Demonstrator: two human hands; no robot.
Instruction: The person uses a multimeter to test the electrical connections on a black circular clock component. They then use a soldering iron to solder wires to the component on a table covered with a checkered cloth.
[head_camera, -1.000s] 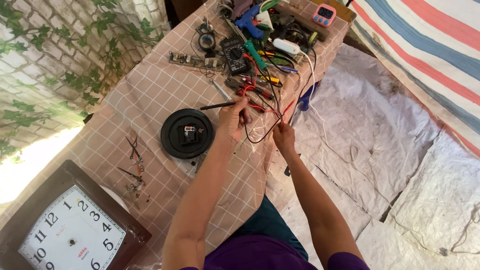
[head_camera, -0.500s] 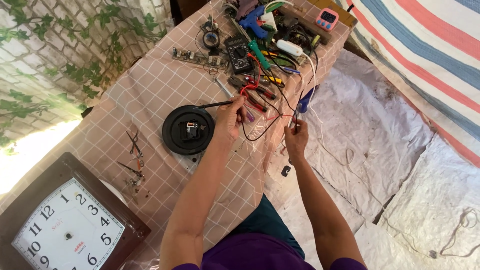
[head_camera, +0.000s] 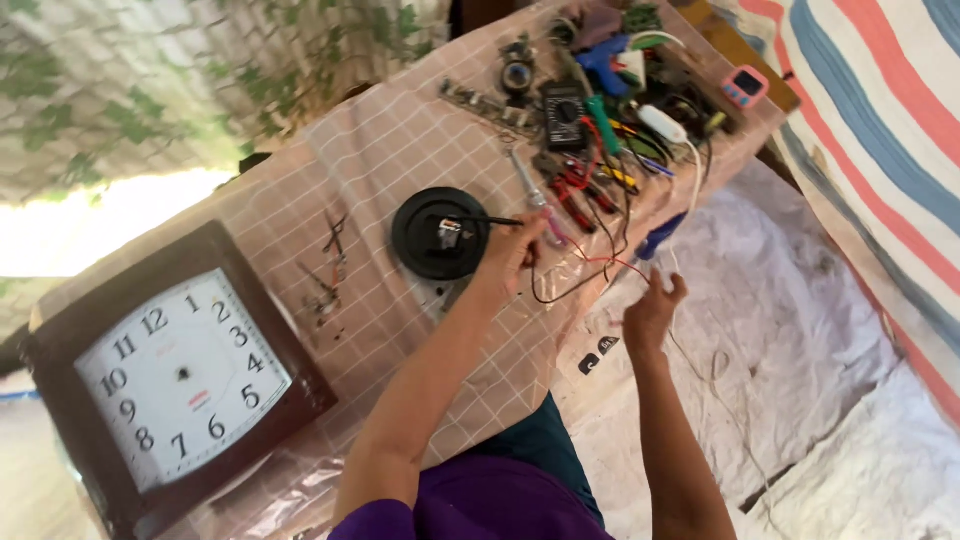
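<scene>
Table cover (head_camera: 400, 150) is thin checked plastic sheet, slightly glossy. Round disc (head_camera: 440, 233) by my left hand (head_camera: 510, 255) is matt black plastic, small metal part at centre. Clock (head_camera: 180, 370) has a dark glossy wooden-looking frame and smooth white face. Ground sheet (head_camera: 800, 330) is crinkled, whitish plastic.

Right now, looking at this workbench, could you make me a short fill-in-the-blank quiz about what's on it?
1. The left hand holds a thin probe over a round ____ disc.
2. The wall clock lying on the table has a ____ face.
3. The right hand is off the table edge, beside a thin ____ wire.

Missing words: black; white; red
</scene>
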